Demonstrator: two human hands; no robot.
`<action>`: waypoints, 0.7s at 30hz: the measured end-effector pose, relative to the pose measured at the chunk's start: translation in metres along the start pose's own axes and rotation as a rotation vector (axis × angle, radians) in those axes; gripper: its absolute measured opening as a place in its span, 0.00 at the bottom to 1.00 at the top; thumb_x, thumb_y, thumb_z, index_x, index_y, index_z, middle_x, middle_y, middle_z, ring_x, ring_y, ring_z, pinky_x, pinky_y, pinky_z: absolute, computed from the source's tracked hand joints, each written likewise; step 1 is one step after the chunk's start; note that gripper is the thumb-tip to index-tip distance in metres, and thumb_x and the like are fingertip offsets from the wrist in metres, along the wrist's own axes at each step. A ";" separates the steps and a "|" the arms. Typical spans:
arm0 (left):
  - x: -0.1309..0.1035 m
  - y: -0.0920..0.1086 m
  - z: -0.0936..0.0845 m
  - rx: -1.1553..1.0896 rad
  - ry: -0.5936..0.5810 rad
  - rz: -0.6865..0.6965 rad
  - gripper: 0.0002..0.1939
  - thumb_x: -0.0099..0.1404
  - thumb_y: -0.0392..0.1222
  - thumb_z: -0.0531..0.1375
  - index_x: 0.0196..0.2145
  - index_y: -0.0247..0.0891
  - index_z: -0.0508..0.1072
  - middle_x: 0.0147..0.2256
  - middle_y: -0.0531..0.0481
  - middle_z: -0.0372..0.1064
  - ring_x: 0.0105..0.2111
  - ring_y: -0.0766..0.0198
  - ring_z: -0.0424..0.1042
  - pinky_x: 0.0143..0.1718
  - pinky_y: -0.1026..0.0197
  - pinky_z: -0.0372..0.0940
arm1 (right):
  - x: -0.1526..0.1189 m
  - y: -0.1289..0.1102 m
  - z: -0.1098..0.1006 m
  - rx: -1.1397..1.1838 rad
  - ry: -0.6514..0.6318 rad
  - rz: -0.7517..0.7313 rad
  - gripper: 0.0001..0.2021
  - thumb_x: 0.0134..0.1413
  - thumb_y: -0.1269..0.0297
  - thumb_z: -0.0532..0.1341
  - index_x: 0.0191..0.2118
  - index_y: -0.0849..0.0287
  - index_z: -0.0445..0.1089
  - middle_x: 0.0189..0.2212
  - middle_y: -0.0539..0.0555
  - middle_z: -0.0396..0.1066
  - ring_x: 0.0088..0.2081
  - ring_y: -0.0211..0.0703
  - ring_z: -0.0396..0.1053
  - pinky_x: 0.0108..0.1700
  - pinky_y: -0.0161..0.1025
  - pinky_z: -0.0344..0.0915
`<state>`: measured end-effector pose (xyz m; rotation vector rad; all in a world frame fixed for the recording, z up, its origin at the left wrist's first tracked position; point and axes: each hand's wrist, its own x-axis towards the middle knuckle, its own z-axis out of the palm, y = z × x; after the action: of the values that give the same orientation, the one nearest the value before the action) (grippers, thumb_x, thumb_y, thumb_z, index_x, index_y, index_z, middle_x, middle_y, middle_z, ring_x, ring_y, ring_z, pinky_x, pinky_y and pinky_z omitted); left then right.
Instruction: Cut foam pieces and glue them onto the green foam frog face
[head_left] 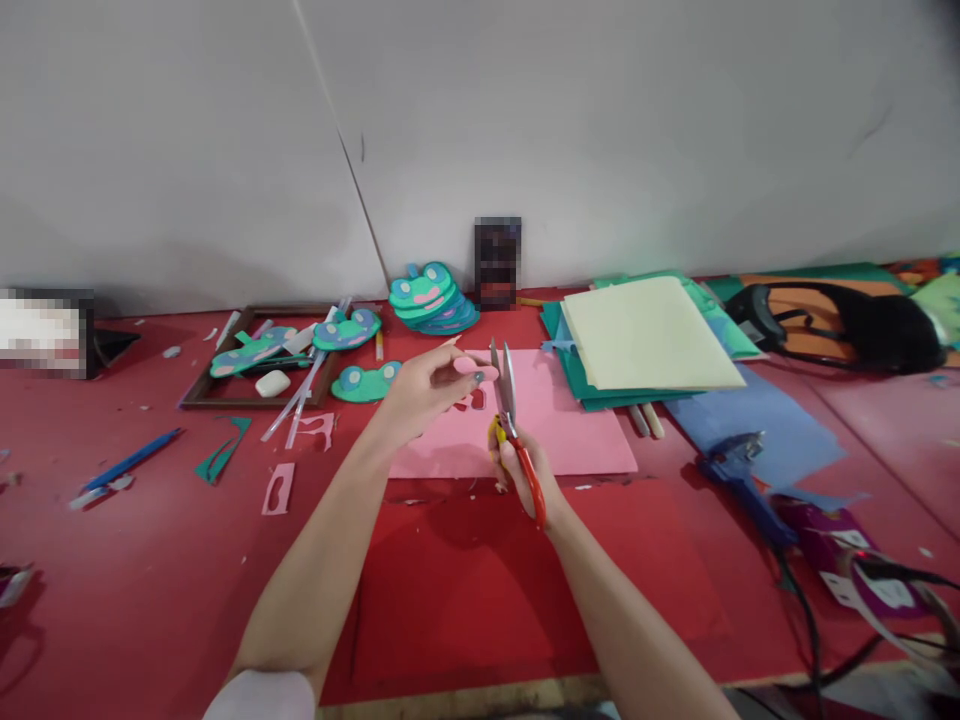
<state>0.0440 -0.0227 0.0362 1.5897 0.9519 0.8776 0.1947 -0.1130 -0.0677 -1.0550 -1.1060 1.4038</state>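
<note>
My left hand is closed, pinching a small rounded pink foam piece between thumb and fingers. Wrapped around the red and yellow handles of the scissors is my right hand. The blades point away from me, slightly parted, right beside the pink piece. Under both hands lies a pink foam sheet. A green frog-face cutout sits just left of my left hand, and several more are in a stack behind it.
At left, a brown frame holds cutouts and clear sticks. A blue pen and foam scraps lie nearby. Cream and green sheets are piled at right, near a blue glue gun with cables. A phone leans on the wall.
</note>
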 end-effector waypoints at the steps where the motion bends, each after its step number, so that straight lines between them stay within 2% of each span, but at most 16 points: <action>1: 0.000 0.000 -0.001 0.012 -0.002 0.002 0.09 0.58 0.44 0.62 0.31 0.37 0.68 0.39 0.46 0.75 0.38 0.60 0.75 0.34 0.61 0.70 | 0.000 -0.001 0.001 0.005 0.007 0.000 0.20 0.55 0.42 0.56 0.33 0.56 0.56 0.20 0.42 0.50 0.16 0.29 0.48 0.18 0.30 0.52; 9: 0.002 0.000 0.003 -0.037 0.037 -0.003 0.09 0.54 0.40 0.64 0.32 0.38 0.67 0.31 0.50 0.74 0.32 0.63 0.75 0.31 0.63 0.69 | 0.002 -0.012 0.006 0.007 0.062 0.017 0.20 0.55 0.43 0.55 0.31 0.56 0.56 0.18 0.41 0.51 0.15 0.29 0.49 0.16 0.30 0.51; 17: 0.003 -0.002 0.002 -0.001 0.082 0.049 0.06 0.56 0.39 0.63 0.32 0.37 0.72 0.32 0.48 0.75 0.32 0.65 0.74 0.32 0.64 0.69 | 0.002 -0.004 0.002 -0.003 0.028 0.027 0.19 0.55 0.44 0.56 0.32 0.56 0.56 0.18 0.41 0.51 0.15 0.29 0.49 0.17 0.30 0.51; 21: 0.004 -0.002 0.004 -0.010 0.121 0.027 0.07 0.54 0.42 0.65 0.30 0.37 0.72 0.29 0.50 0.73 0.29 0.66 0.72 0.29 0.65 0.67 | 0.001 -0.002 0.001 -0.003 -0.002 0.021 0.19 0.55 0.44 0.57 0.33 0.56 0.57 0.18 0.41 0.49 0.16 0.29 0.48 0.18 0.30 0.51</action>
<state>0.0489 -0.0199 0.0340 1.5583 1.0116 1.0054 0.1940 -0.1125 -0.0659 -1.0696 -1.1017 1.4204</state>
